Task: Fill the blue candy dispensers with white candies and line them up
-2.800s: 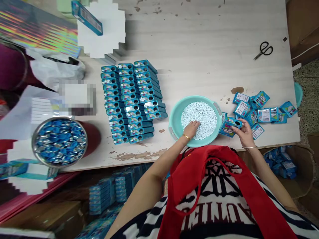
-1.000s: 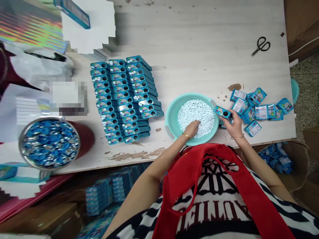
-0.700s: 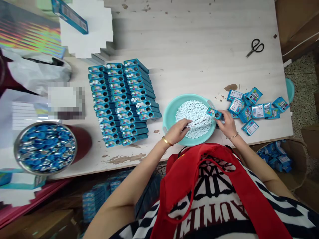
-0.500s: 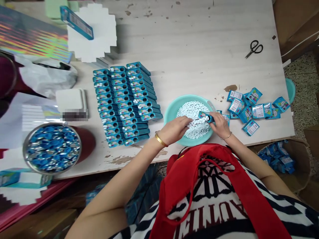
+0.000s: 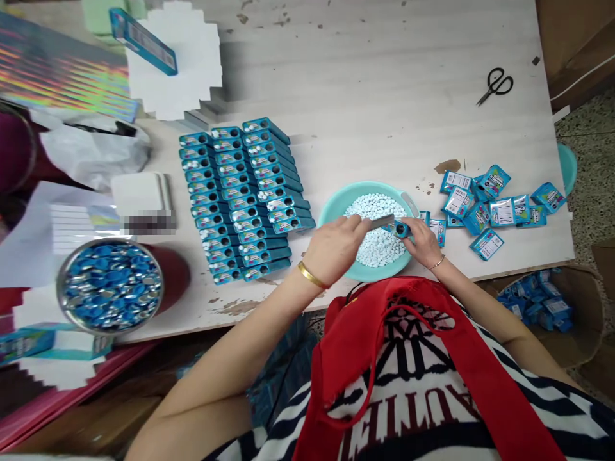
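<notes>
A teal basin (image 5: 331, 206) full of small white tablets (image 5: 377, 246) sits near the table's front edge. Over it my right hand (image 5: 423, 240) grips a small blue box (image 5: 401, 228). My left hand (image 5: 334, 246) is closed at the box's left end, fingers pinched against it; what they hold is hidden. Both hands meet above the tablets. To the left, several blue boxes (image 5: 240, 198) stand in three tight rows. To the right lies a loose pile of blue boxes (image 5: 494, 208).
A metal bowl of blue caps (image 5: 109, 285) stands at the left front on a red base. Black scissors (image 5: 494, 83) lie at the far right. White packs (image 5: 144, 192), a plastic bag and holographic sheets (image 5: 62, 70) fill the left. More boxes lie in a carton (image 5: 538, 304) below the table.
My right hand carried a blue box from the pile to above the basin. My left hand left the tablets and came up to the box's left end.
</notes>
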Demonstrator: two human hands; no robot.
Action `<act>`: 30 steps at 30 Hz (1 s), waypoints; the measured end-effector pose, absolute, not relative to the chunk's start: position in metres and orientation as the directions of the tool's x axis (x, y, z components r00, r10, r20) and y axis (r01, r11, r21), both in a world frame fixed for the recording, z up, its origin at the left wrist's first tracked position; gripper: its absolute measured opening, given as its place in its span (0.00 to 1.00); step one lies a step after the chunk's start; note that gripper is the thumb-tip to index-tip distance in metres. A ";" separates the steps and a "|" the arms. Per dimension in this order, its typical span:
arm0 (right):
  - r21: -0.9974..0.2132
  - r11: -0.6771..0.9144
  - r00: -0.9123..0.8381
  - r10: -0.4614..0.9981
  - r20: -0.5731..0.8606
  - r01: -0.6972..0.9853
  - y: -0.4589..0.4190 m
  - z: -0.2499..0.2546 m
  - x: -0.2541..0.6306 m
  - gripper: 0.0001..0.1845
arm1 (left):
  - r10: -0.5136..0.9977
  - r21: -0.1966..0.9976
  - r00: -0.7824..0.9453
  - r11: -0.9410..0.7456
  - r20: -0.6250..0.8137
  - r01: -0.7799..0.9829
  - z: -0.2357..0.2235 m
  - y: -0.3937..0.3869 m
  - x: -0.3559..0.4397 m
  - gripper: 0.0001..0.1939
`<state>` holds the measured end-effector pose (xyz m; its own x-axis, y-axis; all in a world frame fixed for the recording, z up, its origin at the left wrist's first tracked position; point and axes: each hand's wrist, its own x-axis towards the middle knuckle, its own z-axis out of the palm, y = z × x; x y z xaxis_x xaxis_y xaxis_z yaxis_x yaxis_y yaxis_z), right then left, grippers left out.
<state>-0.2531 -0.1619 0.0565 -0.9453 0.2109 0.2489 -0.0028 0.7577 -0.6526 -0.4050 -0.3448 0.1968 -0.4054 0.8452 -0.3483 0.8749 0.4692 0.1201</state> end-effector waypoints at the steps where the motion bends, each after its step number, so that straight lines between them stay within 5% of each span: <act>1: -0.660 0.751 -0.939 0.243 0.242 0.024 -0.159 0.057 -0.251 0.21 | 0.825 0.132 -0.465 0.525 -0.323 0.840 0.175 -0.349 -0.412 0.17; 7: -0.693 0.704 -0.876 0.425 0.230 0.159 -0.139 0.067 -0.242 0.20 | 0.713 0.284 -0.542 0.686 -0.445 0.670 0.029 -0.357 -0.421 0.16; 13: -0.718 0.664 -0.827 0.512 0.231 0.210 -0.130 0.075 -0.237 0.20 | 0.778 0.458 -0.440 0.622 -0.448 0.635 -0.020 -0.350 -0.370 0.19; 19: -0.731 0.642 -0.807 0.546 0.224 0.231 -0.132 0.074 -0.235 0.20 | 0.829 0.614 -0.386 0.558 -0.404 0.558 -0.012 -0.355 -0.356 0.22; 24: -0.677 0.708 -0.845 0.476 0.244 0.203 -0.133 0.071 -0.235 0.19 | 0.893 0.779 -0.394 0.402 -0.218 0.481 0.040 -0.381 -0.379 0.17; 30: -0.607 0.793 -0.918 0.280 0.281 0.056 -0.145 0.062 -0.245 0.19 | 0.925 0.665 -0.350 0.356 -0.150 0.656 0.128 -0.384 -0.407 0.15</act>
<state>-0.2452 -0.1449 0.0619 -0.9181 0.2799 0.2807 0.0559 0.7925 -0.6073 -0.4065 -0.3839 0.1281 -0.3497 0.9248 -0.1499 0.6565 0.3560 0.6651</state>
